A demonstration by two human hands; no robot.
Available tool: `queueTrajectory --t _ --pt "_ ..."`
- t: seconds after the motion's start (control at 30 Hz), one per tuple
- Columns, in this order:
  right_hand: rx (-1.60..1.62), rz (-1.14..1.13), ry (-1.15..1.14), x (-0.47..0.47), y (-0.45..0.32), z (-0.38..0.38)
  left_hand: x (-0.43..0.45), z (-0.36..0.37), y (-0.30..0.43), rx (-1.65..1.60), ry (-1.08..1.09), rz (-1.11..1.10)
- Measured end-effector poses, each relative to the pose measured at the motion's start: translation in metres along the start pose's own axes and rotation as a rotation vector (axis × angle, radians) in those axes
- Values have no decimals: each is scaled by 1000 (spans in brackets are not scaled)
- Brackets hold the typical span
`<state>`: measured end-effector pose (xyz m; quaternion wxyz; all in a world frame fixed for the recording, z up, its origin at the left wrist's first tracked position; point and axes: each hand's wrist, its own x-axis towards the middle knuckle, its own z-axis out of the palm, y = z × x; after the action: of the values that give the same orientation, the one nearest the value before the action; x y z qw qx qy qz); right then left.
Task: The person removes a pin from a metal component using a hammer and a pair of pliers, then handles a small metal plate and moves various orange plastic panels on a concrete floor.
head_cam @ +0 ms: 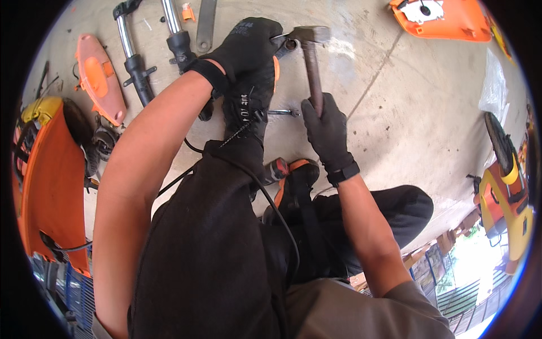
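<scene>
My left hand [254, 46], in a black glove, is closed around something thin; a narrow metal rod [278, 36] shows beyond its fingers. My right hand [326, 127], gloved too, grips the handle of a hammer [312, 68]. The hammer's head is beside the rod's visible end; whether they touch, I cannot tell. Just below the rod is a dark metal part with a round eye [290, 44], partly hidden by my left hand and shoe [247, 99]. An open-end wrench [283, 112] lies on the floor between that shoe and my right hand.
Two fork legs [137, 76] [180, 46] and a flat metal bar [206, 25] lie at upper left. Orange plastic panels [101, 80] [449, 21] rest on the concrete floor [381, 93]. A red-and-black tool [277, 168] sits between my feet. A black cable [275, 199] crosses my leg.
</scene>
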<state>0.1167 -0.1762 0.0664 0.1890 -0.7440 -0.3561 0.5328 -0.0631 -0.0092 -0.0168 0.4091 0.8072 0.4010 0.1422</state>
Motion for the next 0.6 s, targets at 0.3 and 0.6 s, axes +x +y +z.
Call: queueTrajectory --t 0.3,0.6 --pt "-132 -43 21 19 7 3 5 0 -5 23 -105 -72" --pt "-159 -69 65 25 22 5 7 -1 -3 24 -86 -52"
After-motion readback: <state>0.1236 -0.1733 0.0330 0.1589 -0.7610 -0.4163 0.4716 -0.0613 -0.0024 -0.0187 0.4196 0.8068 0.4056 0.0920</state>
